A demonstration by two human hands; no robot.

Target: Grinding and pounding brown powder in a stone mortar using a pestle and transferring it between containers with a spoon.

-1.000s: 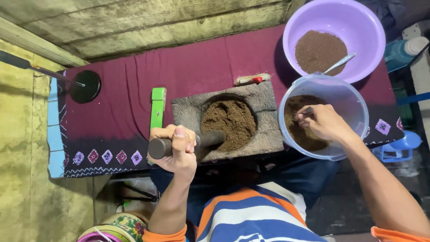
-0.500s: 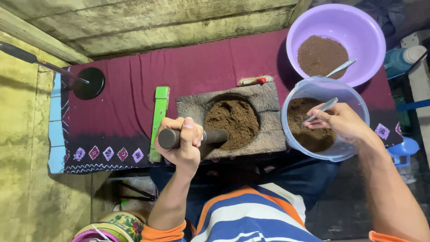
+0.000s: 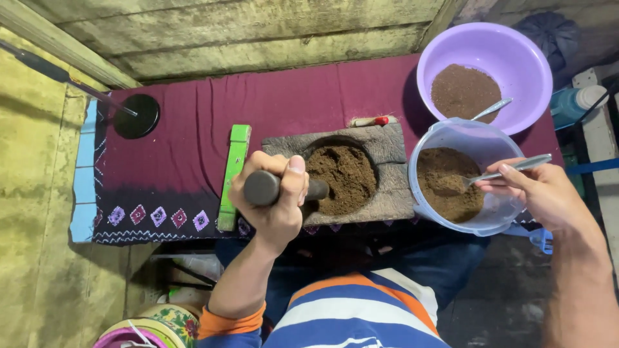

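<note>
my left hand (image 3: pixel 274 200) wraps its fingers tight around the pestle (image 3: pixel 284 188) in the mortar (image 3: pixel 348 174). my right hand (image 3: pixel 545 193) pinches a spoon (image 3: pixel 496 174), its bowl in the tub's (image 3: pixel 461 177) brown powder.

The left hand (image 3: pixel 274 203) hides the pestle's (image 3: pixel 284 188) middle, and brown powder (image 3: pixel 343 177) buries its tip.

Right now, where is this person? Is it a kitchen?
Probably a simple home or village workspace for grinding, not a fitted kitchen. A stone mortar of brown powder sits on a maroon cloth beside rough wooden boards, with plastic tubs of powder nearby.
</note>
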